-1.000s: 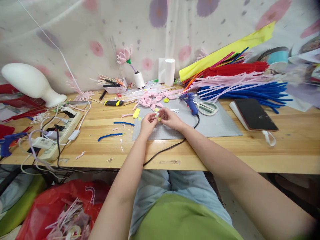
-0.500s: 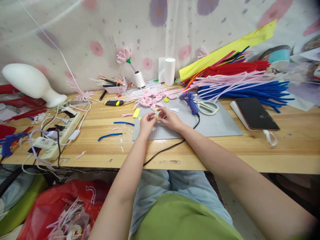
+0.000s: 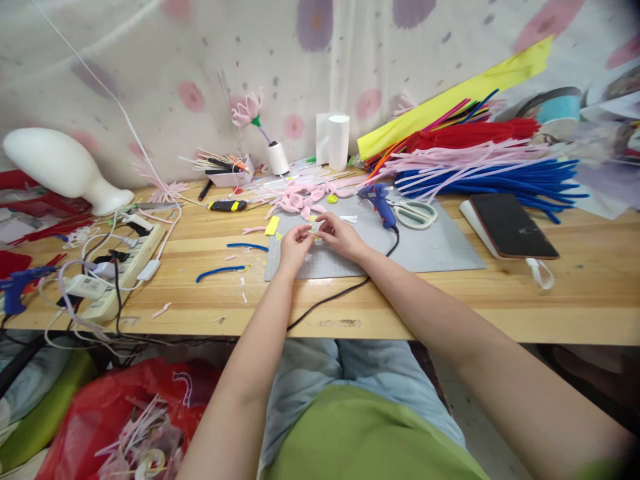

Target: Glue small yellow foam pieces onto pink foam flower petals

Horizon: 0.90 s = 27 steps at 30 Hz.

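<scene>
My left hand (image 3: 296,248) and my right hand (image 3: 341,237) meet over the left part of a grey cutting mat (image 3: 430,250). Both are closed in a pinch, fingertips nearly together. Between them is a small pale, yellowish-white piece (image 3: 315,227), too small to name. Just beyond my fingers lie pink pipe-cleaner petals (image 3: 300,199) and a short bundle of white strips (image 3: 349,219). A yellow paper piece (image 3: 273,225) rests left of my left hand. To the right of my right hand lie a blue glue gun (image 3: 380,203) and scissors (image 3: 416,215).
Bundles of pink and blue pipe cleaners (image 3: 490,181) lie at the back right, with a phone (image 3: 514,227) in front. A power strip (image 3: 125,267) with tangled cables stands left. A utility knife (image 3: 227,205) and blue pipe-cleaner pieces (image 3: 220,272) lie nearer. The glue gun's black cord (image 3: 330,300) crosses the table.
My hands stay in almost the same place, the right fingers shifted very slightly. The small piece between them now shows less. Nothing else has visibly moved.
</scene>
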### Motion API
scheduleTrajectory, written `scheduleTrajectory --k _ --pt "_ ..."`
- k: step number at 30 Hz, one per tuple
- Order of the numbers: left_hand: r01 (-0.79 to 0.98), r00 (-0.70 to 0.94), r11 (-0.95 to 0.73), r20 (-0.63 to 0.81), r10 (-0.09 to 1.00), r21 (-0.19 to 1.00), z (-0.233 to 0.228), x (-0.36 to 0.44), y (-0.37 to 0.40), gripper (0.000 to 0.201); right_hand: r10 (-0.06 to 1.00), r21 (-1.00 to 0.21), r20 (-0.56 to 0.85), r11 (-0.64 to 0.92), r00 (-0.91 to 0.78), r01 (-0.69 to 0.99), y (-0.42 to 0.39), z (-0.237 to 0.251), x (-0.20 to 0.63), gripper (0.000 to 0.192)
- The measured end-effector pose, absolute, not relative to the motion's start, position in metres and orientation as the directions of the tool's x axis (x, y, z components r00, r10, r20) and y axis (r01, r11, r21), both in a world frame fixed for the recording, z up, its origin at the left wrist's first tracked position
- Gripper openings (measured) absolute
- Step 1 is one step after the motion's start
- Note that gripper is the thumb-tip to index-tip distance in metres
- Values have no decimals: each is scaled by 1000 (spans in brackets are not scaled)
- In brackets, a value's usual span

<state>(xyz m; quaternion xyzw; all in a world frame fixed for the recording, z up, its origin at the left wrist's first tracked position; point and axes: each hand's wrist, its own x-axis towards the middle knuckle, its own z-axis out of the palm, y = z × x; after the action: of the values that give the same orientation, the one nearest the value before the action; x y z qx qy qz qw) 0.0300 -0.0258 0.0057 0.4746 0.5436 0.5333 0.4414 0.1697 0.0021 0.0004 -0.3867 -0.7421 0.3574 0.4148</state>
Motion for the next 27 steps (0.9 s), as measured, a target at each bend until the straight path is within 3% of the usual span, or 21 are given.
scheduleTrajectory --k 17,27 --pt "35 -150 -5 10 989 999 8 30 -27 22 882 -895 307 395 -357 206 5 -3 169 24" --pt "21 -215 -51 54 975 998 1 26 -24 26 921 -905 293 354 -258 236 11 -8 176 25"
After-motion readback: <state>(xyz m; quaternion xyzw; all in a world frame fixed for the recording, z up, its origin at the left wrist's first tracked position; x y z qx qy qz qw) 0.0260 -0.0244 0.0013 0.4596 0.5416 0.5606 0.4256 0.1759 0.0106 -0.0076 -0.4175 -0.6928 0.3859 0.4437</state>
